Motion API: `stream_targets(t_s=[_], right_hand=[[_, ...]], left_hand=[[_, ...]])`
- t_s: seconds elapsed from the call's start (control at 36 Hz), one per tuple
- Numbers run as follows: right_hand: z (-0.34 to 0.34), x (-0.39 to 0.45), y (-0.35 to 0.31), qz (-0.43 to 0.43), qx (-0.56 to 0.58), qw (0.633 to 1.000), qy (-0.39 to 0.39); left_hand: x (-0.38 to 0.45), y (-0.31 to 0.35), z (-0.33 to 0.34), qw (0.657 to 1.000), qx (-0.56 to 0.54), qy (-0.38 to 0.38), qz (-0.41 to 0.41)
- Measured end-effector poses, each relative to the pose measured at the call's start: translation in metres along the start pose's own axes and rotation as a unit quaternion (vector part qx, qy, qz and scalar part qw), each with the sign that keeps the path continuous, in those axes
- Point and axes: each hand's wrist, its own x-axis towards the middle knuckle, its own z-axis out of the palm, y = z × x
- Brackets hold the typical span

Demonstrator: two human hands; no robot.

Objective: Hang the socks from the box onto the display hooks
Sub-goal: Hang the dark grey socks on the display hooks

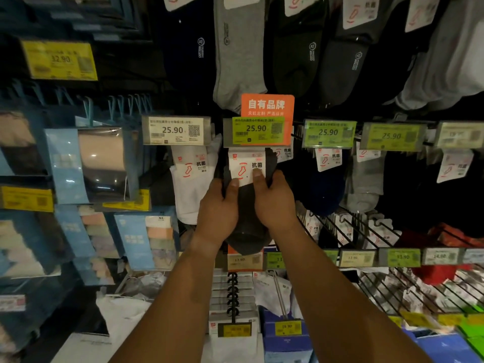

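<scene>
Head view of a sock display wall. Both hands hold one pack of dark grey socks raised just below the green price tag marked 25.90, which sits in front of an orange sign. The left hand grips the pack's left edge, fingers curled behind it and thumb on the front. The right hand grips the right edge, its thumb pressing the lower part of the white header card. The top of the card lies at the tag's lower edge; the display hook itself is hidden behind the tag, so it cannot be told whether the card is on it. Just left hangs a pack of white socks under a white 25.90 tag. Boxed goods fill the far left; wire racks with more packs lie to the right.
</scene>
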Motion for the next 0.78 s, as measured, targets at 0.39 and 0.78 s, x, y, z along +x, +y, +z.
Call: stream_targets(t_s=[0.39, 0.78], right_hand=[[0.017, -0.032, 0.046, 0.006, 0.05, 0.998, -0.037], [0.001, 0.018, 0.021, 0.227, 0.226, 0.943, -0.086]], left_hand=[[-0.015, -0.037, 0.008, 0.97, -0.21, -0.109, -0.047], [0.016, -0.017, 0.008, 0.934, -0.305, -0.128, -0.137]])
